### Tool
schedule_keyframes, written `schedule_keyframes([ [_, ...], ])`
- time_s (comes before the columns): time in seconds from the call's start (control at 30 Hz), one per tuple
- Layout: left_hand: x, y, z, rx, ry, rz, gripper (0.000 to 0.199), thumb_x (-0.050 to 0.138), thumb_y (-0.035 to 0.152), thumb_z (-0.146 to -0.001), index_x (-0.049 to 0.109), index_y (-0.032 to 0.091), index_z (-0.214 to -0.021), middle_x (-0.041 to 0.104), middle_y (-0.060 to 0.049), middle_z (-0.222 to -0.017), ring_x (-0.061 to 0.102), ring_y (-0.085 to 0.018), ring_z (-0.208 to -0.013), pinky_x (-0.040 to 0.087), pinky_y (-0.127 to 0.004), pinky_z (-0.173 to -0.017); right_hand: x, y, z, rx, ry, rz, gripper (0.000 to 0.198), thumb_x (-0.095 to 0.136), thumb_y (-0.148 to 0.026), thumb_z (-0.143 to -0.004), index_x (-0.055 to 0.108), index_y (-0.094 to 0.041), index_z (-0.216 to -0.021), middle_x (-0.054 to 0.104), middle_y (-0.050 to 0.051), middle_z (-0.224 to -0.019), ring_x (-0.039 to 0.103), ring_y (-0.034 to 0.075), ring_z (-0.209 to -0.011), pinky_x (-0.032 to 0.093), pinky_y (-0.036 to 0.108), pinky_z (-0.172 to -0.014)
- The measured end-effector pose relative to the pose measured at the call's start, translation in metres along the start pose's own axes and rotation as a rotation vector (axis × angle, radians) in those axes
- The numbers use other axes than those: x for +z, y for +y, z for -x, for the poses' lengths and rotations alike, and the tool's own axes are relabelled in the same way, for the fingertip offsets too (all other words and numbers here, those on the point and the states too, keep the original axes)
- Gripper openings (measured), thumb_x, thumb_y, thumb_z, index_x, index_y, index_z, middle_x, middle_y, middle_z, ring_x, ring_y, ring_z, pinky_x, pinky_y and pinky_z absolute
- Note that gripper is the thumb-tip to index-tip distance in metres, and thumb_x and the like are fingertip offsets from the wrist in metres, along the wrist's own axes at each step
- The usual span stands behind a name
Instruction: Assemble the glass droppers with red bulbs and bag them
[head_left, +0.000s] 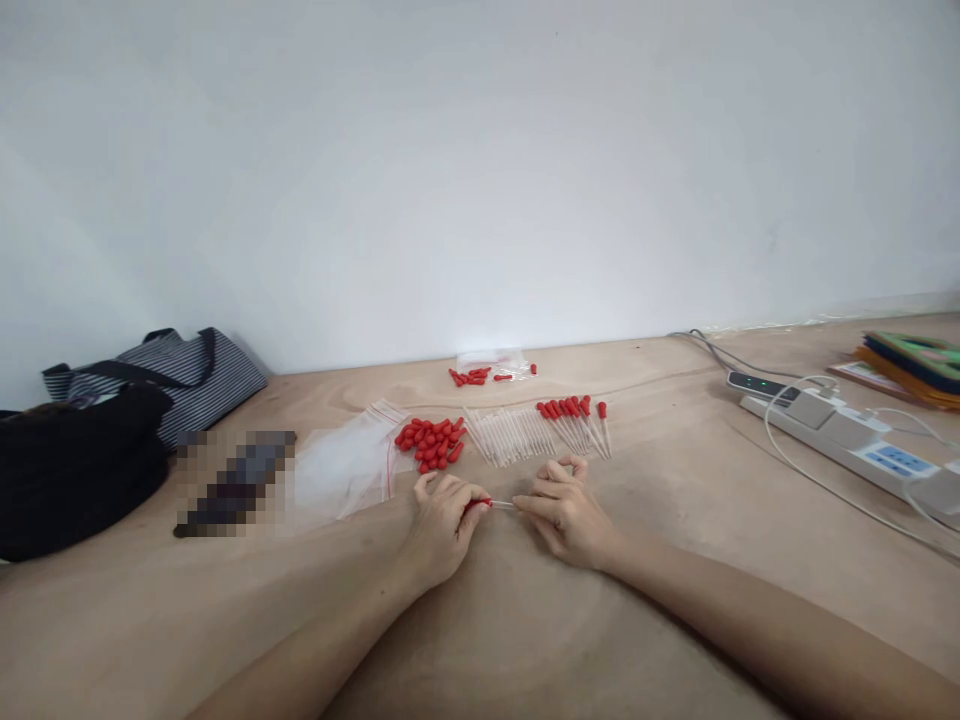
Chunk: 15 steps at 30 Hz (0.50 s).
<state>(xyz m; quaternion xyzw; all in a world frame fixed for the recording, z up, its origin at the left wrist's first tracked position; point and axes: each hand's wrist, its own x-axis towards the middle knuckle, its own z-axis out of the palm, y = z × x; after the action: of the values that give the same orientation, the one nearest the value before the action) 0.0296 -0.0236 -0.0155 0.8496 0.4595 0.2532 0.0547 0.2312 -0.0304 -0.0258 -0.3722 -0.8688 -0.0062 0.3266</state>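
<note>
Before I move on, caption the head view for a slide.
Left hand holds a red bulb, right hand a clear tube, with loose bulbs and tubes beyond.

Striped bag [217,385] behind black cloth [82,480] at left, white power strip [855,445] at right.

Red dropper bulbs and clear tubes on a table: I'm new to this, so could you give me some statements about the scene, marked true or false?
1. The left hand has a red dropper bulb in its grip. True.
2. The right hand is empty. False: it pinches a clear dropper tube.
3. The pile of loose red bulbs lies between the clear plastic bags and the row of bare tubes. True.
4. The striped bag is at the picture's right. False: it is at the left.
5. A white power strip lies to the right of both hands. True.
</note>
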Motion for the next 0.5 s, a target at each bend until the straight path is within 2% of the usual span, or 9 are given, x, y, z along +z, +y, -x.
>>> schedule_keyframes([
  [0.2,-0.0004,0.0012,0.0009,0.074,-0.001,-0.005,0.014,0.043,0.02,-0.084,0.056,0.022,-0.078,0.065,0.002,-0.075,0.055,-0.017,-0.079,0.017,-0.047,-0.093,-0.0021,0.0067,-0.0025,-0.144,-0.019,0.13,0.024,0.042,-0.011,-0.078,0.063,-0.021,-0.08,0.057,0.001,-0.064,0.044,0.016,-0.076,0.016,0.04,-0.083],
  [0.5,0.0005,0.006,0.0035,0.165,0.087,0.002,0.015,0.044,0.022,-0.085,0.056,0.021,-0.076,0.065,0.003,-0.07,0.056,-0.015,-0.072,0.014,-0.046,-0.095,-0.0022,-0.0021,-0.0037,0.046,-0.015,-0.067,0.02,0.042,-0.02,-0.084,0.058,-0.018,-0.071,0.058,0.0,-0.064,0.044,0.015,-0.075,0.019,0.037,-0.079],
])
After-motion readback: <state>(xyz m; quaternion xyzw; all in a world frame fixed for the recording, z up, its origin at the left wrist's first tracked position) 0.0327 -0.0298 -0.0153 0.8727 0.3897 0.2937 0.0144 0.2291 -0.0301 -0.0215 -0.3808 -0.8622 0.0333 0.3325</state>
